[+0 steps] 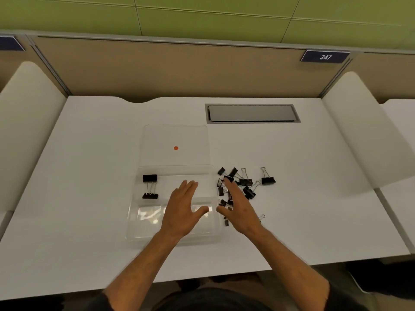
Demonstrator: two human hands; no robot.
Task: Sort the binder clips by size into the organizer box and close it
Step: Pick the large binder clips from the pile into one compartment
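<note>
White desk (89, 198), beige partition (157, 70), green wall (202, 14).

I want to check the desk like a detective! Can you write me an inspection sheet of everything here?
Surface: white desk, with a closed grey hatch at the back.
Job's things: clear organizer box, lid open flat behind it; two large clips in its far-left compartment; loose clip pile on the desk right of the box.
Clutter: nothing seen.
Hands: left hand open above the box; right hand open over the pile, fingers straight.
Cables: nothing seen.
Surroundings: beige divider, sign 247, green wall.
</note>
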